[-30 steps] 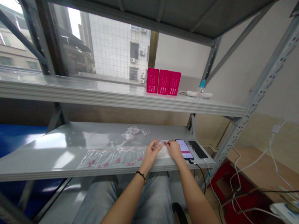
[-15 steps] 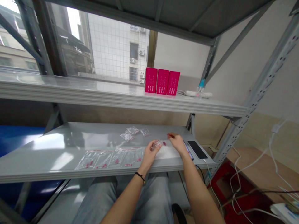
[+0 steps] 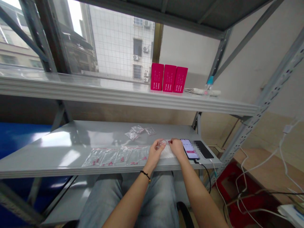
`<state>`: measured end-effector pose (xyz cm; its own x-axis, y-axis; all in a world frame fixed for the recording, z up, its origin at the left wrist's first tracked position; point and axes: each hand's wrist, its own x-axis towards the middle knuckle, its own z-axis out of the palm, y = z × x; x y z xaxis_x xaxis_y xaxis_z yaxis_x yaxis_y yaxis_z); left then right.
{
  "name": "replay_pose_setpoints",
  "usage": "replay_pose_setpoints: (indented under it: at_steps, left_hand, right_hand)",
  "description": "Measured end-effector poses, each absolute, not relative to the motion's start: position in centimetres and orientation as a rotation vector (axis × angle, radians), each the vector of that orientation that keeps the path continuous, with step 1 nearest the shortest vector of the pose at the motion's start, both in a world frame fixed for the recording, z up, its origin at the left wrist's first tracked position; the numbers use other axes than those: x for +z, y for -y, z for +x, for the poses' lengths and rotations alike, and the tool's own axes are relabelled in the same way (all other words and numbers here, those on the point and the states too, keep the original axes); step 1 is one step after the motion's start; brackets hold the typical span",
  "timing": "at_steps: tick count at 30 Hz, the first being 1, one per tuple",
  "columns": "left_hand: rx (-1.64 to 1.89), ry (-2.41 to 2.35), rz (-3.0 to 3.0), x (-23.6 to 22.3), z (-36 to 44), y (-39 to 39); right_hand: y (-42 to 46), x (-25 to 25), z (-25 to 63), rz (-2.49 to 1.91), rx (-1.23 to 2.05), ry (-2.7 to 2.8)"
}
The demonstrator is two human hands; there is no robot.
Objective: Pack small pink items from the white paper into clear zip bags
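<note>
My left hand is closed round a small clear plastic bag, thumb and fingers pinching it. Just to its right, my right hand has its fingers bent and drawn together over a white sheet. A speck of dark pink shows at its fingertips, too small to make out. Left of my hands lies a row of clear zip bags, overlapping, with small pink pieces in them. Farther back rests a loose pile of small clear bags.
A lit phone and a dark phone-like slab with cables lie right of my right hand. Above the worktop runs a shelf with three magenta boxes, a blue-capped bottle and a rolled cloth.
My right hand has moved left and down, off the lit phone and closer to my left hand, its fingers now over the white sheet. The left hand keeps hold of the bag.
</note>
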<state>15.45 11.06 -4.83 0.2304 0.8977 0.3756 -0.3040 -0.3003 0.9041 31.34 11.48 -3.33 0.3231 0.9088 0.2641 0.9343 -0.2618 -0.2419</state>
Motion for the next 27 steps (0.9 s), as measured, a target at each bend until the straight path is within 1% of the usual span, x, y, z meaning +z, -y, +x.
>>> replay_pose_setpoints:
  at_steps: [13, 22, 27]
  left_hand:
    - [1.361, -0.593, 1.35, -4.6, 15.4, -11.0]
    - [1.363, -0.536, 1.225, -5.2, 15.5, -11.5]
    - [1.353, -0.514, 1.124, -5.1, 15.4, -11.6]
  right_hand:
    - [-10.8, -3.3, 29.9, -2.246, -0.189, 1.642]
    - [-10.7, -3.8, 30.7, -2.106, -0.095, 1.605]
    - [-10.0, -2.1, 32.0, -1.918, 0.003, 1.514]
